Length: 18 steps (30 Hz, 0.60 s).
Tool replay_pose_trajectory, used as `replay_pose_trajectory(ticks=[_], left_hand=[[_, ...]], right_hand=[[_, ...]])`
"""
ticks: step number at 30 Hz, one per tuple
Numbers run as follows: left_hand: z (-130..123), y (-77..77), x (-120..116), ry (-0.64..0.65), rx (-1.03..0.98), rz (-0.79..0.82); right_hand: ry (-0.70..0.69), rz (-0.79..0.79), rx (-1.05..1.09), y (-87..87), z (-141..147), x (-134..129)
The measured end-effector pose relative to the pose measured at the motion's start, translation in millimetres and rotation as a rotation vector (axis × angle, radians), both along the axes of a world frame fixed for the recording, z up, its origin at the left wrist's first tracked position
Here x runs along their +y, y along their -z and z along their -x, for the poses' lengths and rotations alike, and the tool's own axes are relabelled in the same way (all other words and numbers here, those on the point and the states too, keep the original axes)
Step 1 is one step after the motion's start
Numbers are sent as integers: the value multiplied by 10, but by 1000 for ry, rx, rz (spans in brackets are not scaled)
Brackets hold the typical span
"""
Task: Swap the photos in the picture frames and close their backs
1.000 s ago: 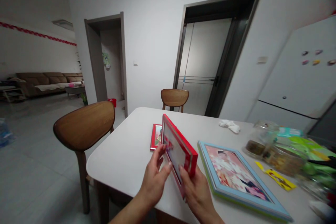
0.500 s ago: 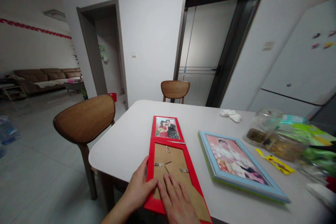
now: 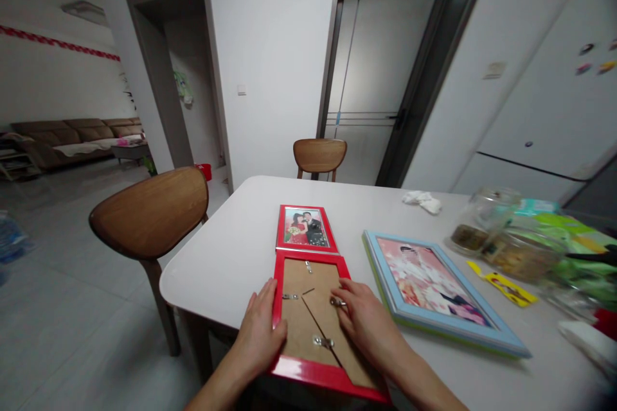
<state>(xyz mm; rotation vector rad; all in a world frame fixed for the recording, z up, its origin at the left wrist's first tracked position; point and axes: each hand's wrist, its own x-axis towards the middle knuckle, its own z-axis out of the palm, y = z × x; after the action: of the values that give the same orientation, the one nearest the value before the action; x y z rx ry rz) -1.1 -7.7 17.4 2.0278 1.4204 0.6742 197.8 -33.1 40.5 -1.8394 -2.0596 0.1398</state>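
A red frame (image 3: 308, 369) lies back side up at the table's near edge, its brown backing board (image 3: 301, 321) held by small metal clips. My left hand (image 3: 260, 331) grips the frame's left side, thumb over the border. The fingers of my right hand (image 3: 364, 321) are bent together at the metal clip (image 3: 338, 302) on the right side of the backing. Just beyond, touching or nearly touching the frame's far edge, lies a smaller red-framed photo (image 3: 306, 229) of a couple. A lower clip (image 3: 322, 341) is uncovered between my hands.
To the right, a light blue picture frame (image 3: 448, 282) lies on the white table (image 3: 231, 250). Glass jars (image 3: 523, 253), a yellow packet (image 3: 511, 289) and crumpled tissue (image 3: 421, 201) are beyond it. Wooden chairs stand left (image 3: 154, 212) and behind (image 3: 319, 155).
My right hand has moved up and right from the lower backing to the right clip, uncovering the lower clip. The frame has shifted slightly, and the gap to the photo looks narrower.
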Motion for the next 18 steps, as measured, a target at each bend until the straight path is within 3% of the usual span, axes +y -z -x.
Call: replay_pose_trajectory(ticks=[4,9,13,18], left_hand=[[-21,-43,44,15,-105,-35],[-10,1,58,13,-155,-63],[-16,54,65,2,-155,-87],[-26,92,82,-1,-132,-116]], right_hand=[[37,-13,-36,69,-131,157],[48,-38,-67,80,-93,169],[14,-86,-52,22,101,145],[-160,-53,-58,14,511,249]])
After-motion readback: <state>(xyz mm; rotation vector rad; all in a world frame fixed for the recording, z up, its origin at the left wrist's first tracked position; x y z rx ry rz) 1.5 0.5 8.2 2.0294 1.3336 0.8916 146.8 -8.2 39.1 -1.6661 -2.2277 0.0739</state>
